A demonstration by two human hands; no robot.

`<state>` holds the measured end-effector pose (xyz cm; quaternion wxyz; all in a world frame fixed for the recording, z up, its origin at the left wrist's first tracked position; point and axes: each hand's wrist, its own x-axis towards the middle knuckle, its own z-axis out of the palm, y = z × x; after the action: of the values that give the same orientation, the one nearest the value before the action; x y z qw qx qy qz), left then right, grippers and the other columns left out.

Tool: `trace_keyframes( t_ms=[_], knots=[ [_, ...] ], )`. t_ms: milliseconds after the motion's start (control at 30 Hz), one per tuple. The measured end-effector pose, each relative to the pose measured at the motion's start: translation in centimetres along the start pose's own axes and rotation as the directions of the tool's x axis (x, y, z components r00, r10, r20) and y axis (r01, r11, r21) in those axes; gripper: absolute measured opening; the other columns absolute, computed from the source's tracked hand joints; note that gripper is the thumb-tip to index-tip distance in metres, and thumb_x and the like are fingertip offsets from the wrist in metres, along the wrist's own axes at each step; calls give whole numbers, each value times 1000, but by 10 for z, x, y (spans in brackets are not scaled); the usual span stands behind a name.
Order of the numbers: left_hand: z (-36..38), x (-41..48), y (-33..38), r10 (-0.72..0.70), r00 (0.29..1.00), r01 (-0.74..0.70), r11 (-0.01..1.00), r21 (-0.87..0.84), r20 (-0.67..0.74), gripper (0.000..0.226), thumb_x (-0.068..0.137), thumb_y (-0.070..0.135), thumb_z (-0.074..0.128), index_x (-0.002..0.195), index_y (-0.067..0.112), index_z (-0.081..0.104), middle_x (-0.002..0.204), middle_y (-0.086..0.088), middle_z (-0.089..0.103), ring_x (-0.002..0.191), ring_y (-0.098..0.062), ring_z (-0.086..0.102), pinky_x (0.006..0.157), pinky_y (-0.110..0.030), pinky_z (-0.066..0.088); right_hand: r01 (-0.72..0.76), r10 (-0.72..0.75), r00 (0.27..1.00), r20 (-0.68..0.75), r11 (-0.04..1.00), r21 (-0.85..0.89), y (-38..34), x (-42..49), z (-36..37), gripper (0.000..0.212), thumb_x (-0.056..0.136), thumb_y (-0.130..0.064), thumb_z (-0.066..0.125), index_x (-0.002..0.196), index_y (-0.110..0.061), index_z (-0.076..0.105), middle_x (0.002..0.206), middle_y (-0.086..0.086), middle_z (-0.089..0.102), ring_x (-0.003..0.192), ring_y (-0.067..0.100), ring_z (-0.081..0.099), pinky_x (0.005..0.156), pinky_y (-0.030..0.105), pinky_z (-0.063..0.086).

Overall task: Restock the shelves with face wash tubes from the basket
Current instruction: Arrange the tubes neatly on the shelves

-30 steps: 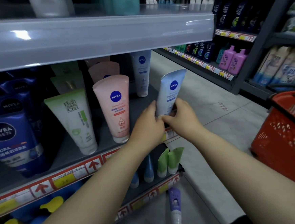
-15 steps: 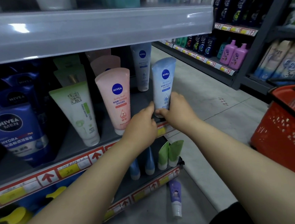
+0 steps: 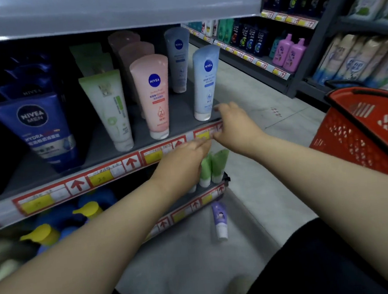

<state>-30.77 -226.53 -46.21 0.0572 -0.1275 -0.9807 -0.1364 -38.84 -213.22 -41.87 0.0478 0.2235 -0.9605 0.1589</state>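
Pale blue and glossy, the soft plastic face wash tube [image 3: 205, 83] stands upright on its white cap at the front edge of the dark grey metal shelf [image 3: 181, 115], just beyond the right hand [image 3: 238, 127]. This one looks placed. Both hands are empty: the right has loose, spread fingers near the cap, though blur hides any contact, and the left hand [image 3: 185, 161] lies flat, fingers straight, below the price strip.

Left of the hands, a matte pink flattened tube [image 3: 154, 96] heads its own row. The red perforated plastic basket [image 3: 361, 138] sits well apart to the right with its contents hidden, so the remaining stock is unclear. A small purple tube [image 3: 219, 219] lies on the floor below.
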Motion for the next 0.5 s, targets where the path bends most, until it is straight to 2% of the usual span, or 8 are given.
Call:
trace_keyframes(
  t_ms=[167, 333, 433, 500],
  knots=[
    [7, -34, -8, 4, 989, -21, 993, 117, 145, 64, 92, 8, 42, 151, 17, 19, 159, -2, 16, 145, -19, 21, 114, -29, 22, 71, -64, 986, 154, 997, -37, -24, -45, 27, 55, 82, -19, 65, 131, -3, 44, 132, 18, 44, 125, 34, 41, 105, 35, 34],
    [8, -71, -15, -63, 981, 45, 994, 100, 181, 65, 92, 8, 44, 151, 19, 19, 157, 1, 21, 143, -17, 26, 108, -31, 34, 126, -110, 959, 262, 991, -42, -47, -83, 64, 53, 81, -17, 65, 129, -7, 46, 126, 15, 47, 118, 32, 46, 100, 39, 39],
    [18, -93, -18, -82, 966, 63, 994, 88, 243, 63, 92, 6, 41, 151, 15, 21, 157, -2, 21, 144, -17, 24, 113, -29, 27, 121, -85, 940, 332, 989, -89, -46, -105, 85, 47, 84, -15, 59, 128, -7, 46, 123, 15, 49, 117, 33, 46, 99, 42, 41],
    [34, -104, -24, -89, 952, 60, 993, 106, 291, 59, 91, 5, 42, 148, 12, 27, 155, -6, 27, 142, -19, 29, 113, -32, 31, 91, -38, 934, 356, 987, -134, -42, -116, 97, 44, 86, -15, 56, 128, -6, 46, 125, 15, 48, 118, 33, 45, 98, 41, 42]
  ],
)
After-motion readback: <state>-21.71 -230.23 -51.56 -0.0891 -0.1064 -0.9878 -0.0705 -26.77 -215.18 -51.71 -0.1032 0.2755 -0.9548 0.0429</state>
